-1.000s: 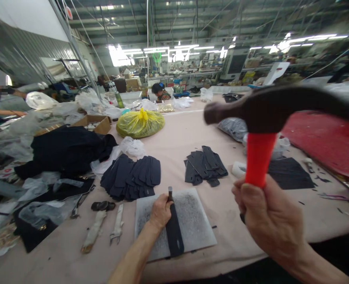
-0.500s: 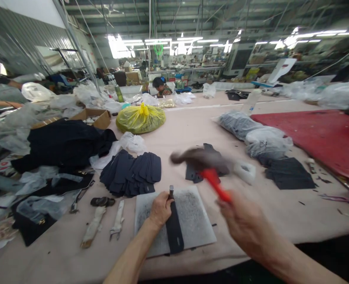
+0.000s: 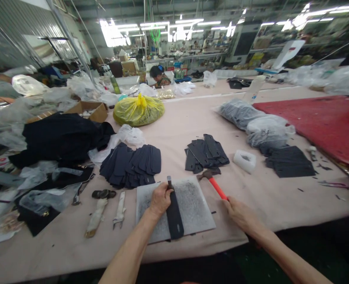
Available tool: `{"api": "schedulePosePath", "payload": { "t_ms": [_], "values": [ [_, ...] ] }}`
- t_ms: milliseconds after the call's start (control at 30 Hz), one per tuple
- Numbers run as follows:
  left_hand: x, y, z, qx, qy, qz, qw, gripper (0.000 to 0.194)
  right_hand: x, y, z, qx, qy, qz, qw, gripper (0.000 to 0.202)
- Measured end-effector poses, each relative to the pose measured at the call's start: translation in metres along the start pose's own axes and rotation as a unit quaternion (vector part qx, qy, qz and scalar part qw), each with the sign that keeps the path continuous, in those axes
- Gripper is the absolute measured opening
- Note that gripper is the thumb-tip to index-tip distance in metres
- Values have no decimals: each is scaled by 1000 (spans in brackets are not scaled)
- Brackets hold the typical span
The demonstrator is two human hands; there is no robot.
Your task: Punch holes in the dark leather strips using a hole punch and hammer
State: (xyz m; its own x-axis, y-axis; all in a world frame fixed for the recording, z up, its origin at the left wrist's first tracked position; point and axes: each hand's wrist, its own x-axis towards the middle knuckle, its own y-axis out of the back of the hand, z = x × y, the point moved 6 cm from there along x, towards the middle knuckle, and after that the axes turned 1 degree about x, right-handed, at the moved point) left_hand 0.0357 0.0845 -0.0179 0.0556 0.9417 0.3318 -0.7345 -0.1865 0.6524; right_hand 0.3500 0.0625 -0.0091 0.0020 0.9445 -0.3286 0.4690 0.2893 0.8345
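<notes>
My left hand (image 3: 161,199) is closed around a metal punch (image 3: 169,180), its top poking out above the fingers. Under that hand a dark strip (image 3: 176,223) with a small slot near its lower end lies on a pale, black-speckled board (image 3: 196,205). My right hand (image 3: 236,211) grips the red handle of a claw hammer (image 3: 217,187). The hammer's head is just beyond the board's far right corner, low over the table or on it; I cannot tell which. The punch's lower tip is hidden by my left hand.
Dark cut pieces lie in a left pile (image 3: 130,165), a middle pile (image 3: 205,154) and a right pile (image 3: 289,161). A second hammer (image 3: 99,209) and a wrapped two-pronged tool (image 3: 120,209) rest left of the board. A yellow bag (image 3: 139,112) sits farther back; a white block (image 3: 244,161) stands right.
The hammer, raised and blurred before, has come down with my right hand to beside the board's far corner. My left hand stays on the punch. The view has tilted slightly downward.
</notes>
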Motion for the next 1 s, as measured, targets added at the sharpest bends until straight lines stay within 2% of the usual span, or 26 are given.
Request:
{"api": "schedulePosePath", "payload": {
  "t_ms": [67, 133, 233, 300, 367, 433, 500, 567, 633, 733, 867, 1000],
  "values": [
    [1, 0, 0, 3, 3, -3, 1000, 9, -5, 1, -22, -96, 100, 98, 985, 31],
    [1, 1, 0, 6, 7, -5, 1000, 9, -18, -6, -59, -119, 218, 130, 960, 41],
    [0, 1, 1, 9, 14, -10, 1000, 9, -45, -42, -116, -96, 378, 29, 920, 62],
    [0, 0, 2, 10, 22, -16, 1000, 10, -60, -67, -138, -82, 425, -32, 901, 78],
    [4, 1, 0, 0, 50, -10, 999, 10, -65, -83, -144, -75, 425, -48, 901, 89],
    [11, 6, -10, -42, 117, 34, 992, 11, -66, -89, -142, -71, 420, -51, 903, 91],
    [15, 14, -24, -128, 197, 99, 967, 16, -65, -90, -138, -67, 424, -59, 901, 90],
    [17, 20, -35, -202, 238, 126, 942, 21, -65, -87, -135, -63, 424, -62, 901, 87],
    [17, 25, -36, -207, 224, 105, 946, 21, -63, -84, -134, -59, 418, -59, 905, 85],
    [8, 36, -27, -160, 180, 80, 967, 19, -54, -82, -142, -61, 423, -65, 902, 89],
    [-6, 46, -11, -118, 143, 70, 980, 18, -24, -83, -165, -69, 427, -66, 899, 90],
    [-15, 45, -6, -108, 130, 51, 984, 18, 4, -85, -181, -69, 403, -63, 910, 88]
  ]
}}
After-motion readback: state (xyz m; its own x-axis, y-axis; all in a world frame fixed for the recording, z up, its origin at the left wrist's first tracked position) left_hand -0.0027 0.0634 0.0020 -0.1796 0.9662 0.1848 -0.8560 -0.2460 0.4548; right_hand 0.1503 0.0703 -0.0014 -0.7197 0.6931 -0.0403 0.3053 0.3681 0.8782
